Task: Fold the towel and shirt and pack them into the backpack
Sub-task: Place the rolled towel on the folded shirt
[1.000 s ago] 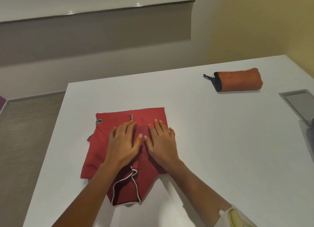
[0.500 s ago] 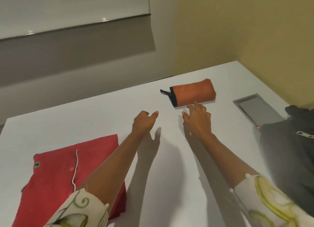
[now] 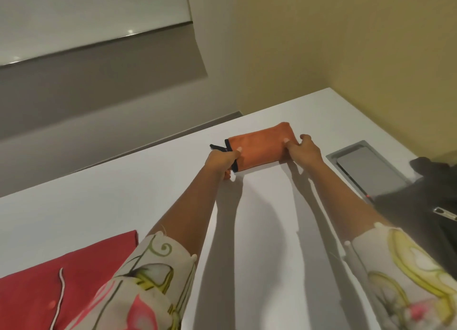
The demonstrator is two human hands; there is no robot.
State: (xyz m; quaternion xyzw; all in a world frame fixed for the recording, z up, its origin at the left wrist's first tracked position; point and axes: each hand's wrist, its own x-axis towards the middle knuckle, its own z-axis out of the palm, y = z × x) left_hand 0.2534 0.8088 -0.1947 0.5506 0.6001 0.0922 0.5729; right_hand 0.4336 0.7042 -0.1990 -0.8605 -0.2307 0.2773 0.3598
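Note:
A folded orange towel (image 3: pixel 262 146) with a black trim and loop lies at the far side of the white table (image 3: pixel 123 201). My left hand (image 3: pixel 222 162) grips its left, black-edged end. My right hand (image 3: pixel 305 150) grips its right end. The folded red shirt (image 3: pixel 49 280) with white piping lies flat at the near left, partly under my left sleeve. The dark backpack (image 3: pixel 425 196) sits at the right edge of the table, only partly in view, with a zip pull showing.
A grey recessed hatch (image 3: pixel 368 166) is set into the table between the towel and the backpack. A yellow wall rises behind the table's right side. The floor drops away past the far left edge.
Both hands left the red shirt, reached across the table and took hold of the orange towel's two ends. The view swung right, bringing the backpack in.

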